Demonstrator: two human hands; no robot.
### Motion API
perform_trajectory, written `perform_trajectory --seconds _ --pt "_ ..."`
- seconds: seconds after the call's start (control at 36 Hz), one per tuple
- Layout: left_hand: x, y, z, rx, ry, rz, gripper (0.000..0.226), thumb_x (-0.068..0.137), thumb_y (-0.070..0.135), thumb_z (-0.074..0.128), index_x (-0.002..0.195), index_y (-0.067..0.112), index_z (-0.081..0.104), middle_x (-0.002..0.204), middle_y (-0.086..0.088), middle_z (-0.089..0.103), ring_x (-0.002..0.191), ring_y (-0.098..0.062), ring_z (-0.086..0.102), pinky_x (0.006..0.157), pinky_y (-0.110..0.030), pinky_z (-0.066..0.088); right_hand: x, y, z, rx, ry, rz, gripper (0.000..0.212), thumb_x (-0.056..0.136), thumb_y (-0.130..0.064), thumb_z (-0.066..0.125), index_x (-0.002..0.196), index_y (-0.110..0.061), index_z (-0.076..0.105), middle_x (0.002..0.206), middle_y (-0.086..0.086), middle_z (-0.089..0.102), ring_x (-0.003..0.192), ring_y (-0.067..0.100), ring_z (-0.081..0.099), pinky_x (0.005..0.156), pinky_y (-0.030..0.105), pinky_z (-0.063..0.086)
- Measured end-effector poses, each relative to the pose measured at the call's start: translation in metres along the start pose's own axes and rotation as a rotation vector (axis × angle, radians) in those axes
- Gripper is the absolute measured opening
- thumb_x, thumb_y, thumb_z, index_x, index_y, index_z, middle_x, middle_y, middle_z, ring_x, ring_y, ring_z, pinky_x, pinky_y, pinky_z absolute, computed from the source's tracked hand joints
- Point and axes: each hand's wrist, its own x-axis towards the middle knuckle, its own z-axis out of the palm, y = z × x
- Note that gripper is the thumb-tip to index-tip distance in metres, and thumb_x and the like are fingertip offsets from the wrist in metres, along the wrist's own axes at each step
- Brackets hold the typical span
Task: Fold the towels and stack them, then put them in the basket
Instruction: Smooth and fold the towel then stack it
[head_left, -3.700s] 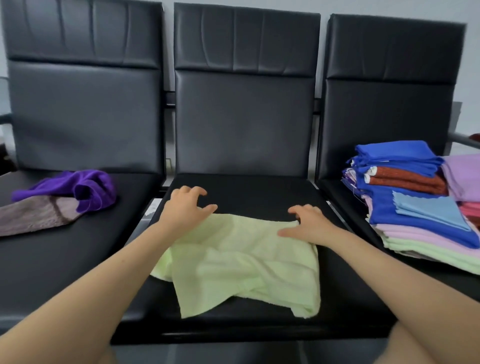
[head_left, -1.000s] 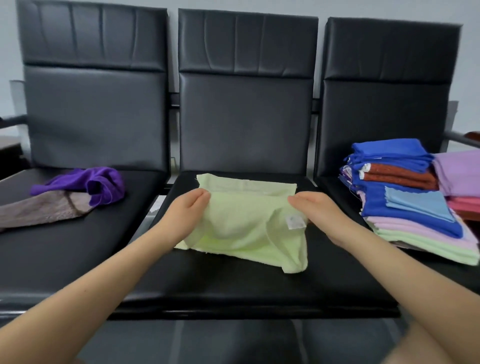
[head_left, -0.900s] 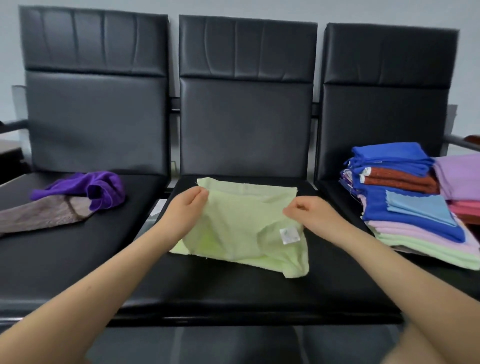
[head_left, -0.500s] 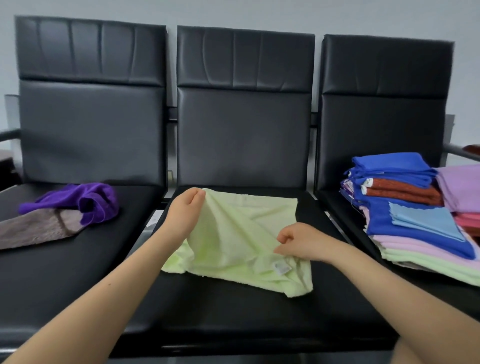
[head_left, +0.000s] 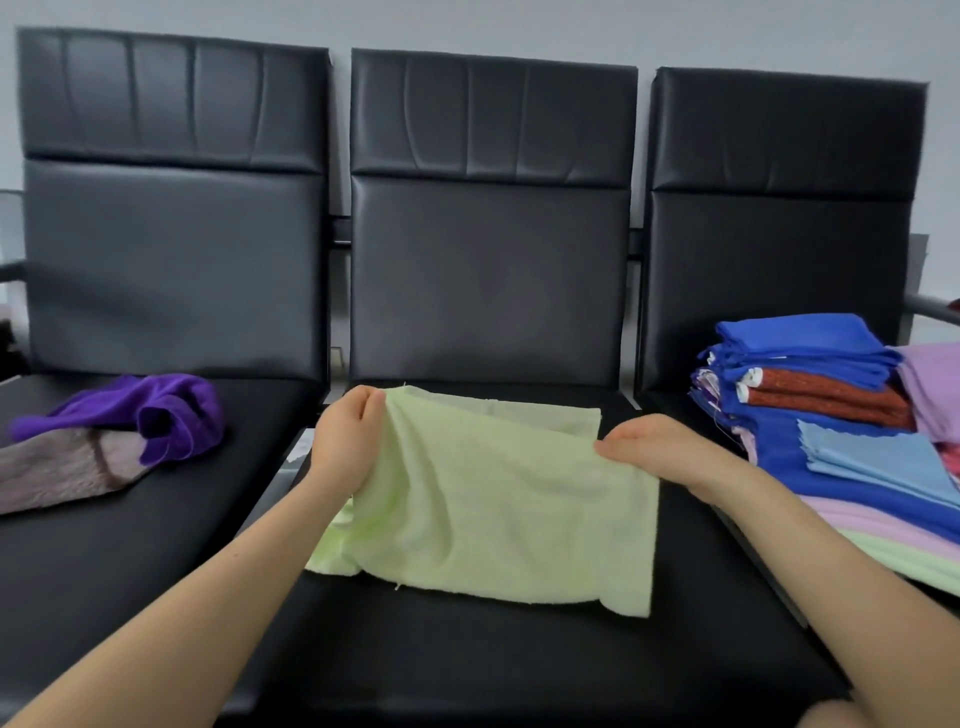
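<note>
Left hand (head_left: 345, 447) and right hand (head_left: 657, 451) each pinch an upper corner of the light green towel (head_left: 498, 499), which hangs below their fingers onto the black seat (head_left: 519, 665).

place: waiting room or office | evidence: joined black padded seats (head_left: 493, 291), plain grey wall (head_left: 727, 31)

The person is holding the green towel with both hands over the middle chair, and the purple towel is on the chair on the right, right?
Not quite. The head view shows the purple towel on the left chair, not the right. The rest holds: left hand and right hand both hold the green towel.
</note>
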Motion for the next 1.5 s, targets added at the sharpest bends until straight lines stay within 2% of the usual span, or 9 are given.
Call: perform_trajectory --seconds 0.11,0.22,0.36,0.56,0.83,0.94,1.06,1.19,1.5 --pt "-0.001 -0.013 0.011 0.301 -0.184 0.217 0.033 0.098 0.025 0.039 0.08 0.003 0.054 0.078 -0.009 0.06 0.08 -0.029 0.055 0.074 -0.045 0.046 0.013 0.015 0.019 -0.186 0.185 -0.136 0.02 0.096 -0.025 0.055 0.089 -0.008 0.064 0.093 -0.001 0.058 0.087 0.014 0.054 0.067 0.015 0.036" --pt "-0.014 -0.019 0.022 0.508 -0.347 0.262 0.03 0.1 0.023 0.035 0.071 0.014 0.037 0.061 0.0 0.044 0.066 -0.028 0.045 0.057 -0.036 0.029 0.016 0.031 0.049 -0.357 0.044 -0.242 0.02 0.101 -0.025 0.048 0.106 -0.009 0.059 0.107 -0.001 0.056 0.104 0.018 0.052 0.091 0.029 0.041" --pt "-0.025 -0.01 0.01 0.541 -0.315 0.266 0.032 0.102 0.025 0.033 0.074 0.012 0.037 0.062 -0.002 0.045 0.063 -0.024 0.046 0.058 -0.037 0.028 0.004 0.025 0.057 -0.389 0.051 -0.316 0.018 0.103 -0.031 0.04 0.094 -0.018 0.048 0.079 -0.01 0.051 0.076 0.013 0.049 0.067 0.031 0.038" --pt "-0.054 -0.004 -0.016 0.56 -0.51 0.241 0.03 0.102 0.025 0.037 0.08 0.012 0.051 0.076 0.004 0.057 0.075 -0.016 0.053 0.074 -0.034 0.043 -0.026 0.03 0.054 -0.428 -0.128 -0.304 0.013 0.101 -0.031 0.045 0.091 -0.024 0.05 0.075 -0.009 0.051 0.07 0.004 0.047 0.067 0.023 0.039" --pt "-0.034 0.027 -0.043 -0.142 -0.274 -0.092 0.037 0.1 0.035 0.042 0.087 0.004 0.058 0.076 -0.004 0.052 0.069 -0.017 0.049 0.068 -0.032 0.039 -0.033 -0.002 0.005 0.378 0.124 -0.175 0.02 0.097 -0.02 0.055 0.087 -0.009 0.068 0.079 -0.001 0.064 0.075 0.011 0.057 0.069 0.026 0.044" --pt "-0.025 0.023 -0.042 -0.004 -0.193 -0.043 0.033 0.099 0.032 0.044 0.072 0.013 0.041 0.066 0.001 0.038 0.062 -0.014 0.037 0.056 -0.029 0.029 -0.015 -0.018 -0.004 0.504 0.205 -0.089 0.017 0.095 -0.024 0.059 0.091 -0.013 0.071 0.087 0.004 0.069 0.079 0.015 0.062 0.072 0.029 0.048" --pt "-0.02 0.023 -0.041 0.114 -0.209 -0.034 0.026 0.097 0.028 0.048 0.075 0.015 0.05 0.071 0.003 0.051 0.064 -0.013 0.046 0.056 -0.028 0.036 0.013 -0.027 -0.012 0.624 0.175 -0.041 0.015 0.096 -0.015 0.056 0.086 -0.014 0.067 0.086 0.005 0.067 0.076 0.017 0.062 0.07 0.029 0.048" --pt "-0.007 0.019 -0.038 0.211 -0.245 0.063 0.016 0.096 0.02 0.047 0.089 0.017 0.061 0.086 0.0 0.064 0.074 -0.016 0.057 0.062 -0.027 0.044 0.042 -0.03 -0.012 0.521 0.153 -0.093 0.017 0.094 -0.009 0.053 0.096 -0.013 0.07 0.094 0.004 0.071 0.088 0.02 0.066 0.076 0.031 0.051" --pt "0.018 -0.049 -0.006 0.569 -0.238 0.142 0.02 0.091 0.019 0.055 0.1 0.014 0.072 0.099 -0.003 0.069 0.092 -0.02 0.06 0.079 -0.031 0.046 0.088 0.034 0.055 -0.274 0.204 -0.125 0.014 0.088 -0.018 0.058 0.098 -0.014 0.067 0.098 -0.001 0.061 0.093 0.019 0.058 0.07 0.028 0.039"
